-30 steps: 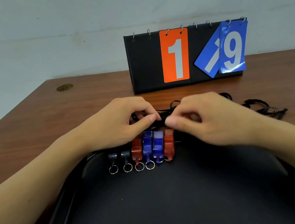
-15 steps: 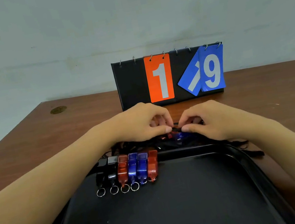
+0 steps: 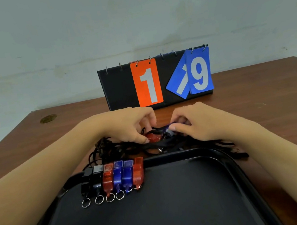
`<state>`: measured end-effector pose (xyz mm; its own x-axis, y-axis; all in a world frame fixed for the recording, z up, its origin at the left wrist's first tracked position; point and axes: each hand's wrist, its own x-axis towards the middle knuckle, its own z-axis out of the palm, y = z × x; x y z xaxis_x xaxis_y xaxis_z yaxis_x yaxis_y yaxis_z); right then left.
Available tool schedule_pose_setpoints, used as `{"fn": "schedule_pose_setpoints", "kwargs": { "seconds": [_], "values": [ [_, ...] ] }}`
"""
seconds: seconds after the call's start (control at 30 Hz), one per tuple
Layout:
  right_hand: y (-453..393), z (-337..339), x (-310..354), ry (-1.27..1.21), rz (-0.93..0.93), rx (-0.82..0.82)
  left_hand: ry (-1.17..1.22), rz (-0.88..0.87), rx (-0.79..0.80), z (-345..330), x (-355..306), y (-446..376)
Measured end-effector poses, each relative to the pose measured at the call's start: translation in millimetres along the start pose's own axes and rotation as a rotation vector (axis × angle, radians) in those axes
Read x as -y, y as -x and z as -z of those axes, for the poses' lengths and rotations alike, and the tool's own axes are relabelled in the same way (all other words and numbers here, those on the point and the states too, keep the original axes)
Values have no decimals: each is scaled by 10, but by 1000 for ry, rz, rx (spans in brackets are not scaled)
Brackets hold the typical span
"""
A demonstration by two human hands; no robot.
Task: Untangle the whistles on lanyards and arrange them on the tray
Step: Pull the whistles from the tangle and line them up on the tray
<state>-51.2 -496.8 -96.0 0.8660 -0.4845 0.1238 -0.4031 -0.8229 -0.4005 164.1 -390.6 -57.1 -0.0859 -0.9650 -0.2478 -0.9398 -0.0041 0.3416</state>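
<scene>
Black tray on a brown surface. Six whistles in a row: two black, one red, two blue, one red. Black lanyards in a heap, with a red whistle among them. Black scoreboard with an orange card and blue cards, white numbers. Pale grey wall.

Both hands now work beyond the tray's far rim in the lanyard tangle; left hand fingers a red whistle, right hand pinches a blue one, formerly over the whistle row
</scene>
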Motion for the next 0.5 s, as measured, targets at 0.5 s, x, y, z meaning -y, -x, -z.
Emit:
{"fn": "schedule_pose_setpoints", "kwargs": {
  "seconds": [0.5],
  "values": [
    [17, 123, -50, -147, -69, -49, 296, -78, -303, 19, 178, 344]
  ]
}}
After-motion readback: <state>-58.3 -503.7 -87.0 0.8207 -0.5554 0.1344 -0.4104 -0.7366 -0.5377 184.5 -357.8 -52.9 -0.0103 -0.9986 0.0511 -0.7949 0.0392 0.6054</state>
